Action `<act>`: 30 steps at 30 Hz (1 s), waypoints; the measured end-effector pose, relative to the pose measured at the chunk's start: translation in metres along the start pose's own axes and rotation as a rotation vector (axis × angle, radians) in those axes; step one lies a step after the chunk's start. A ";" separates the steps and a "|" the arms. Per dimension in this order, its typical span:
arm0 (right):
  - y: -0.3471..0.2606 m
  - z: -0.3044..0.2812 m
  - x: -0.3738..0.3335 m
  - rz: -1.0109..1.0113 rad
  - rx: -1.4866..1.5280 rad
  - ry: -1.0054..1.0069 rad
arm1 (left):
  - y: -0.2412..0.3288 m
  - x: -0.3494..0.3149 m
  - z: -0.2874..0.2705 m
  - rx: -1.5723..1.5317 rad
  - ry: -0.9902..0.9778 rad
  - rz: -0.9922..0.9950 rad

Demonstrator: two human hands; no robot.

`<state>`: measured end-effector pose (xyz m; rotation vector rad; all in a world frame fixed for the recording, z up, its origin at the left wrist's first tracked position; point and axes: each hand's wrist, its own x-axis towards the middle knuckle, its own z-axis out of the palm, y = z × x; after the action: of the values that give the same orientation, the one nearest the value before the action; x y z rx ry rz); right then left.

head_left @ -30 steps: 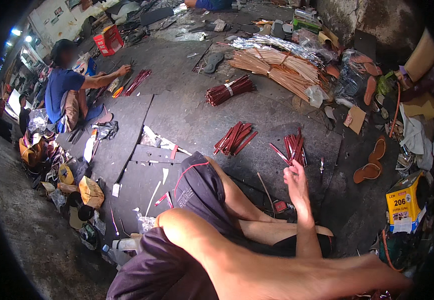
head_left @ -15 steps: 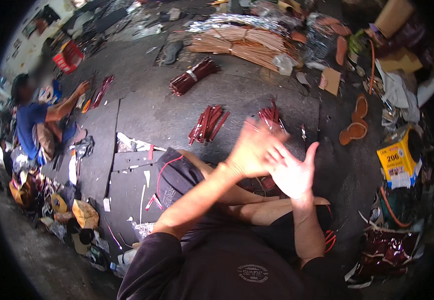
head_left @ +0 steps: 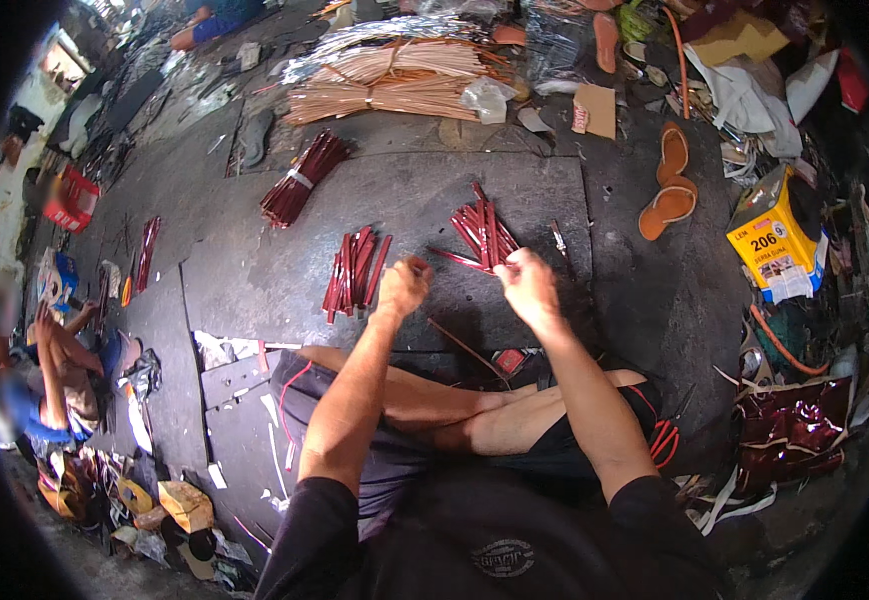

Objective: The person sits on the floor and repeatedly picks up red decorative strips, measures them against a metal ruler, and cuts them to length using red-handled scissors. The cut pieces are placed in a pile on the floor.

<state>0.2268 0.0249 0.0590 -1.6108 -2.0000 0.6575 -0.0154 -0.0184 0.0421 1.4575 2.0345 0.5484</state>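
Note:
Two loose piles of shiny dark red strips lie on the dark floor board in front of my crossed legs. My left hand [head_left: 405, 286] is just right of the left pile [head_left: 355, 272], its fingers curled together; whatever they hold, if anything, is hidden. My right hand [head_left: 532, 288] is at the near end of the right pile [head_left: 483, 230]. Its thumb and fingers pinch at the strip ends, where one strip slants out to the left. Farther back lies a thicker bundle of dark red strips [head_left: 304, 179], tied with a pale band.
Tan strips [head_left: 385, 85] are stacked at the back. Sandal soles [head_left: 671, 185] and a yellow box [head_left: 777, 240] lie to the right. A small red container [head_left: 511, 361] and a thin stick [head_left: 468, 347] are by my legs. Another person [head_left: 50, 375] sits at the left; red-handled scissors [head_left: 663, 440] lie by my right knee.
My hands were together, open and overlapping, above my lap. They have separated and reached down to the strip piles. The view has shifted, and the right pile is more spread.

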 end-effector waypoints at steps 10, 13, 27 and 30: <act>0.005 0.022 0.005 0.094 -0.117 -0.002 | 0.008 -0.020 0.019 -0.303 -0.062 -0.026; 0.017 0.021 0.008 0.224 0.162 0.025 | 0.002 -0.015 0.009 -0.441 -0.164 -0.034; -0.067 -0.099 -0.028 0.133 0.938 -0.465 | 0.051 -0.047 -0.085 -1.260 -0.139 0.003; -0.068 -0.111 -0.036 0.189 1.087 -0.473 | 0.056 -0.054 -0.083 -1.437 -0.184 -0.030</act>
<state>0.2541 -0.0160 0.1847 -0.9824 -1.2698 1.9098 -0.0174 -0.0519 0.1509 0.5185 0.9543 1.3780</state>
